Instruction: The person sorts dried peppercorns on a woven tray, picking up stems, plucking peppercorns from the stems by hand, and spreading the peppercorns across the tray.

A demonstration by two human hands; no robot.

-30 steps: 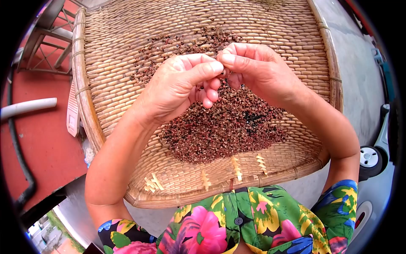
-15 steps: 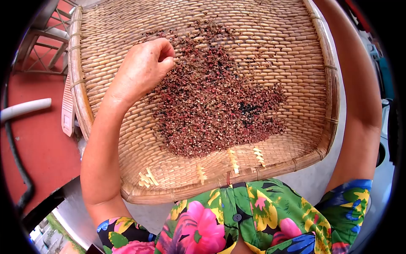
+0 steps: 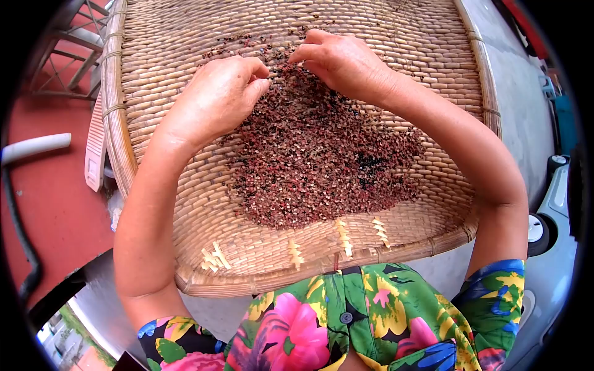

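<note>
A heap of dried reddish-brown peppercorns (image 3: pixel 309 167), split husks mixed with small black seeds, lies on a woven winnowing tray (image 3: pixel 161 49). My left hand (image 3: pixel 226 93) hovers at the heap's upper left edge, fingers curled and thumb close to the index finger. Facing it across a small gap, my right hand (image 3: pixel 340 62) is over the heap's top, its fingers drawn together. Whatever is between the fingertips of either hand is too small or hidden to make out.
The tray's thick bound rim (image 3: pixel 120 136) curves around the heap. Pale woven strips (image 3: pixel 344 238) show near its front edge. To the left are a red surface (image 3: pixel 55 216), a white pipe (image 3: pixel 37 147) and a metal frame (image 3: pixel 68 55). A grey-blue toy-like vehicle (image 3: pixel 550 229) stands at right.
My right hand has come in from outside the upper right of the view to the top of the heap. My left hand has shifted slightly right, its fingers a little looser.
</note>
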